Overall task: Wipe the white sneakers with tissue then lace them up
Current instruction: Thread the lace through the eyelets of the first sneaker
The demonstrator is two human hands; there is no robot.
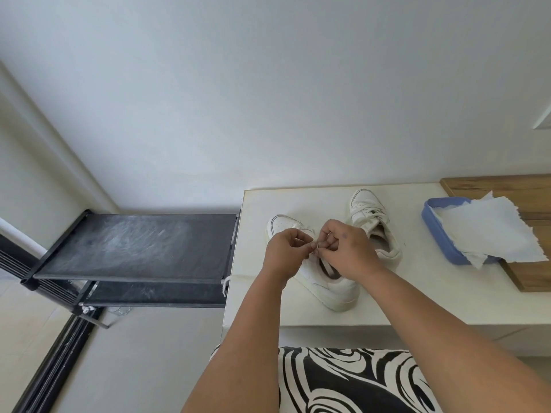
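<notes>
Lacing step in hand — wiping judged done, going by the tissue (492, 231) left draped over the blue tray (441, 234) at 3 o'clock on the surface (417, 293), apart from both hands.

Near sneaker (331, 281) lying at centre of the surface, toe toward 11 o'clock, heel toward 5. Far sneaker (369, 216) just beyond at 1 o'clock, toe toward 12, untouched, lace looking loose across the tongue.

Left hand (286, 251) and right hand (348, 248) meeting right over the near sneaker's eyelet rows. Left fingers (301, 238) curled, thumb and forefinger pinched on a lace (327, 267) end; right fingers (328, 236) curled and pinched on the same lace close beside — the two pinches nearly touching. A flat run of that lace trailing down from the pinch toward 5 o'clock into the shoe opening. Which eyelet is being fed: hidden behind the knuckles, cannot tell.

Progress, by judgement: near sneaker partly laced at best, far one not yet started.

Next move calls for: steadying the tip with one pinch, threading it through the next eyelet, pulling slack through evenly, then crossing to the other row. Care needed with a limp lace tip — easy to fray or miss the hole — and with the light shoe sliding on the smooth surface under the pull.

At 9 o'clock, a black rack (134, 245), dusty on top, beside the surface.
</notes>
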